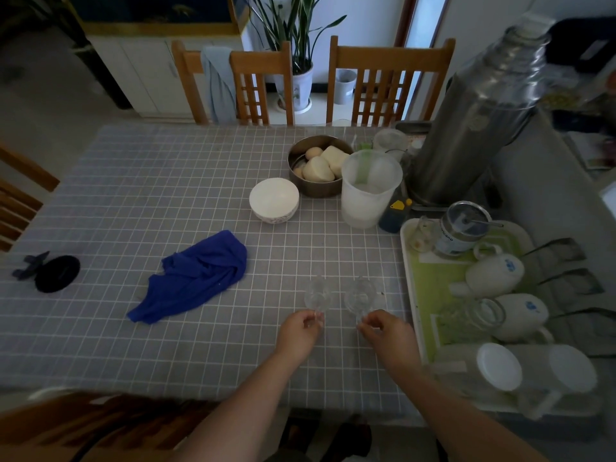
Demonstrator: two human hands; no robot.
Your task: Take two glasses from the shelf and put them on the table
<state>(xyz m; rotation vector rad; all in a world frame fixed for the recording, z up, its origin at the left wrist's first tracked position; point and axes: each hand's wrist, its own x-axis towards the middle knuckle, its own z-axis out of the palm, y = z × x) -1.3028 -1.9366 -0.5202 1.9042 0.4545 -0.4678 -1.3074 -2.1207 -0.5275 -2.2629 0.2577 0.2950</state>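
Left hand [297,331]: pinching left glass [317,295] on desk [133,181]
Right hand [388,333]: pinching right glass [361,296]
Metal bowl [318,188]: buns, egg

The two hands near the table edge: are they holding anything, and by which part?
Each holds a clear glass by its near rim: left hand on the left glass, right hand on the right glass.

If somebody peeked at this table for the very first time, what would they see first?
Probably the bright blue cloth crumpled in the middle of the checked table. Next, the tall shiny metal flask at the back right. Nearest, the left hand and right hand each touch a small clear glass.
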